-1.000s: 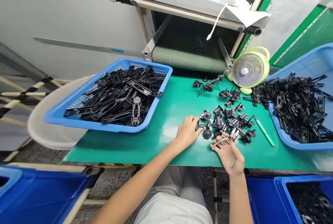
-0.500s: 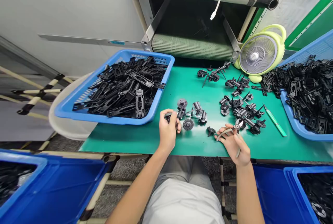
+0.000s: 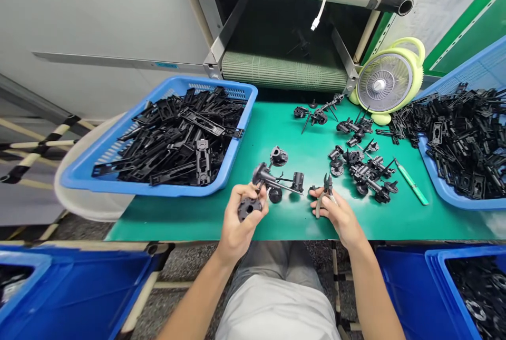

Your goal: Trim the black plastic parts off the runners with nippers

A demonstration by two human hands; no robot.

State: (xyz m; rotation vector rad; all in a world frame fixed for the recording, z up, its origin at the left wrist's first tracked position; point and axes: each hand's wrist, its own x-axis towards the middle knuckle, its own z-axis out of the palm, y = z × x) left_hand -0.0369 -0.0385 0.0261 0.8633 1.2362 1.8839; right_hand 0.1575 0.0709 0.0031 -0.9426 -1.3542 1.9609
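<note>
My left hand (image 3: 239,223) is closed on a black moulded plastic sprue (image 3: 272,181), lifted off the green table (image 3: 197,213), with round parts branching from it. My right hand (image 3: 338,214) grips small cutting pliers (image 3: 324,188), jaws pointing up, just right of the sprue's end. A pile of more black sprues (image 3: 363,168) lies on the table beyond my right hand.
A blue basket (image 3: 233,155) full of flat black parts stands at left, and another blue basket (image 3: 446,187) of black parts at right. A small yellow-green fan (image 3: 385,84), a green-handled knife (image 3: 411,183), a conveyor mouth (image 3: 284,71) and blue bins (image 3: 79,292) under the table's edge.
My left hand has lifted the sprue off the table and drawn it nearer. My right hand has moved left with the pliers, close to the sprue.
</note>
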